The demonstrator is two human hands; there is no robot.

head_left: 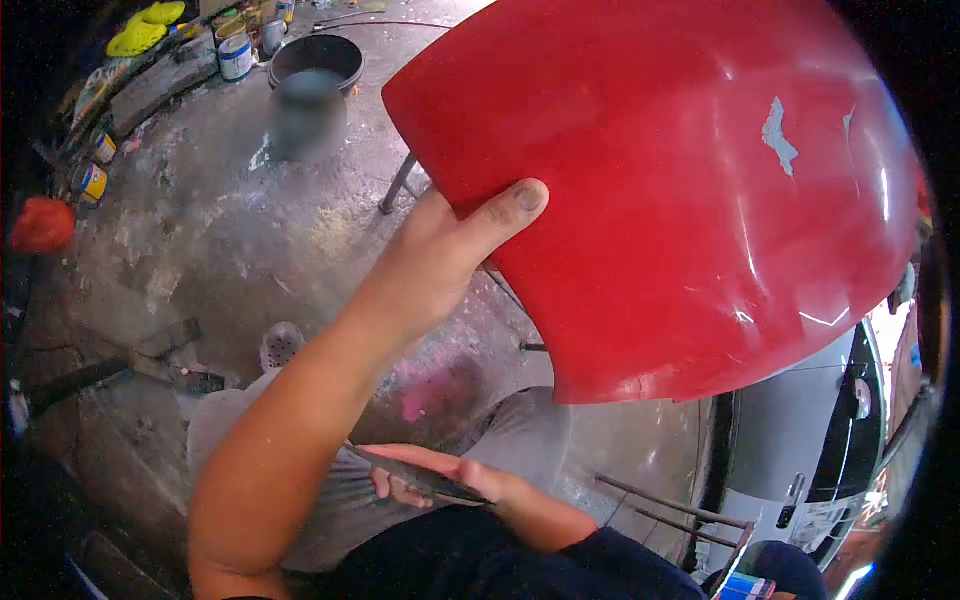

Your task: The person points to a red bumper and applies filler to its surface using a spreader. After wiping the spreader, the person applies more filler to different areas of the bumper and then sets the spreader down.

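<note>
A large curved red car body panel (640, 210) fills the upper right, with a grey bare patch and scratches in its glossy paint. My left hand (455, 240) grips the panel's near left edge, thumb on top; its fingers are hidden underneath. Low in front of my body, my right hand (485, 480) is closed on a thin dark sheet (420, 479), which looks like sandpaper. The sheet is seen nearly edge-on and lies apart from the panel.
Metal stand legs (397, 185) show beneath the panel. A black bucket (318, 60) and paint cans (235, 58) stand on the stained concrete floor (180, 250). To the right are a silver car (780, 430) and a metal rack (690, 515).
</note>
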